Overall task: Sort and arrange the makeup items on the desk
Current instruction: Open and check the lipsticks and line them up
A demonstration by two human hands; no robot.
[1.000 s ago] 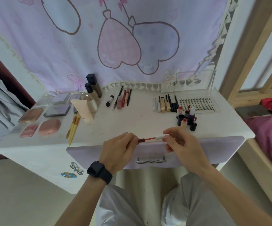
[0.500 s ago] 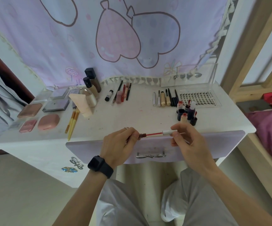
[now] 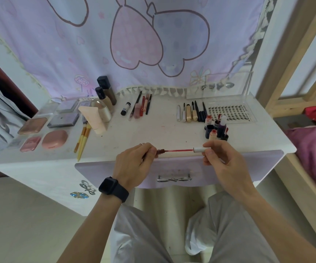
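A black smartwatch (image 3: 111,187) with a dark, rounded rectangular face and a matte black band wraps the left wrist, at 7 o'clock from the left hand (image 3: 132,166). A thin pale ring (image 3: 142,144) circles one of that hand's fingers (image 3: 149,151), at 12 o'clock on the hand. Both forearms are bare up to the frame's lower edge. Loose light grey trousers (image 3: 145,234) of soft cloth cover both legs at 6 o'clock in the view, creased along the thighs and bunched in paler folds on the right leg.

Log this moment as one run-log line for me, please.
left hand: holds tube | right hand: pinches cap | wand: bared, level between them | place: above desk front edge
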